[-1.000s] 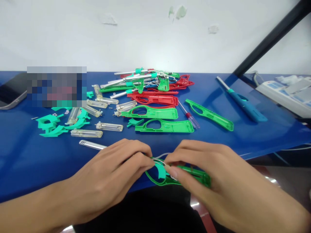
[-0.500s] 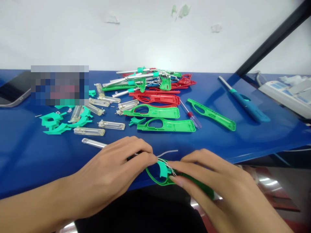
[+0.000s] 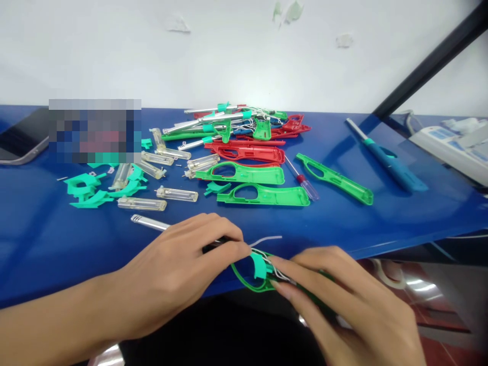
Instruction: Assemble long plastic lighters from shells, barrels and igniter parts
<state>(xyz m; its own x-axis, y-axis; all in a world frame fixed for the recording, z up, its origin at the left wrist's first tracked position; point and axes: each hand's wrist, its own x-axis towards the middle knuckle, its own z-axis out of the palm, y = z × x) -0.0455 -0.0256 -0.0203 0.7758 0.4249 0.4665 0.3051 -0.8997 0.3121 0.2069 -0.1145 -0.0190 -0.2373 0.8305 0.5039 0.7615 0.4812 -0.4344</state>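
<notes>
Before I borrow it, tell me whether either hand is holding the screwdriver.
No, the screwdriver lies on the blue table, apart from the left hand and the right hand.

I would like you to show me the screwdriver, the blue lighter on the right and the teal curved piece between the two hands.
Screwdriver (image 3: 307, 186): head view, on its purple handle.
Blue lighter (image 3: 391, 162): head view, middle of its body.
Teal curved piece (image 3: 260, 266): head view, on its curved part.
</notes>
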